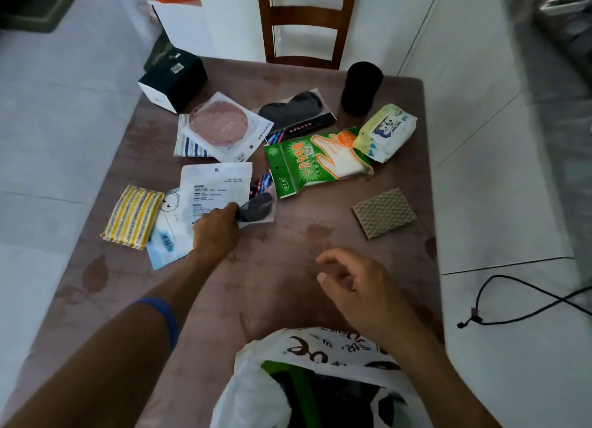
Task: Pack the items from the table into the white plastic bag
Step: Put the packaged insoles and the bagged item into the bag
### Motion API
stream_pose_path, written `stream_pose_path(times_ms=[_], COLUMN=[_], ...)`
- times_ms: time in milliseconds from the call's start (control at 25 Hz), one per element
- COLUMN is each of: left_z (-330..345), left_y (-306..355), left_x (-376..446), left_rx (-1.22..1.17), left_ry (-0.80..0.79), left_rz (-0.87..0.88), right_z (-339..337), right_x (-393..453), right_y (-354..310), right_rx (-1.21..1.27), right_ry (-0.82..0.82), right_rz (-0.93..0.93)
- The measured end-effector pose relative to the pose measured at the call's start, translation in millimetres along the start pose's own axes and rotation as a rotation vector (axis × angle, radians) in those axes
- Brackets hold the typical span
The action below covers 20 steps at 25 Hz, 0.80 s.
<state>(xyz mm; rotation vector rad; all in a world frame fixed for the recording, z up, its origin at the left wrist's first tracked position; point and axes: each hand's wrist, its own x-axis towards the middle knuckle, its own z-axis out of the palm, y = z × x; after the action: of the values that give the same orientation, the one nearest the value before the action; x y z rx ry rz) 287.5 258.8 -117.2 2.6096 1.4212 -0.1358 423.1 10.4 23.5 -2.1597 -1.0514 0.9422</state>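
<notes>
Left hand (217,229) gripping white packet (215,190) on table (282,267), right hand (355,286) loose-fingered above white plastic bag (256,392)

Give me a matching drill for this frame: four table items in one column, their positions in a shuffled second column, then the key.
Items:
1. black cylinder
2. yellow striped sponge
3. green glove packet
4. white plastic bag

Places:
A. near table edge, closest to the person, mouth open
B. far right part of the table, by the chair
C. left side, beside the white pouches
D. middle of the table, its right end under the tissue pack

Pairs: 1-B, 2-C, 3-D, 4-A
</notes>
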Motion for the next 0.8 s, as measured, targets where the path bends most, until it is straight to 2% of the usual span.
stream_pose_path(times_ms=[120,200,280,360,480,560,640,680,720,800], left_z=[-33.5,-70.8,-106.4,-138.3,-169.8,-184.4,-193.8,-194.5,-193.7,-191.4], left_y=[13.0,16.7,13.8,7.4,5.7,7.2,13.6,17.7,21.7,24.2], left_x=[-21.1,-51.0,-87.0,-122.1,-169.7,-200.1,-223.6,-232.8,-241.4,-253.8], left_rx=[-0.676,-1.175,-1.587,-1.814,-2.016,-2.061,-2.014,-1.956,-1.882,-1.785], left_ry=[0.13,0.153,0.12,0.04,-0.132,-0.219,-0.345,-0.395,-0.415,-0.307], left_rz=[-0.279,-0.42,-0.454,-0.378,-0.287,-0.252,-0.199,-0.194,-0.214,-0.292], right_z=[-8.4,-9.6,-5.2,4.0,17.3,22.6,29.6,34.6,40.5,44.8], right_x=[-10.9,-14.2,-17.6,-26.2,-41.7,-67.1,-103.5,-119.9,-134.4,-158.4], right_y=[-0.4,-5.2,-19.5,-44.7,-71.6,-74.6,-77.4,-75.0,-67.5,-50.6], right_rx=[0.063,0.149,0.288,0.449,0.72,1.16,1.436,1.458,1.424,1.354], right_ry=[0.05,0.11,0.163,0.251,0.278,0.123,0.045,0.095,0.211,0.532], right_rz=[0.021,0.022,0.018,0.026,0.222,0.311,0.343,0.313,0.281,0.195])
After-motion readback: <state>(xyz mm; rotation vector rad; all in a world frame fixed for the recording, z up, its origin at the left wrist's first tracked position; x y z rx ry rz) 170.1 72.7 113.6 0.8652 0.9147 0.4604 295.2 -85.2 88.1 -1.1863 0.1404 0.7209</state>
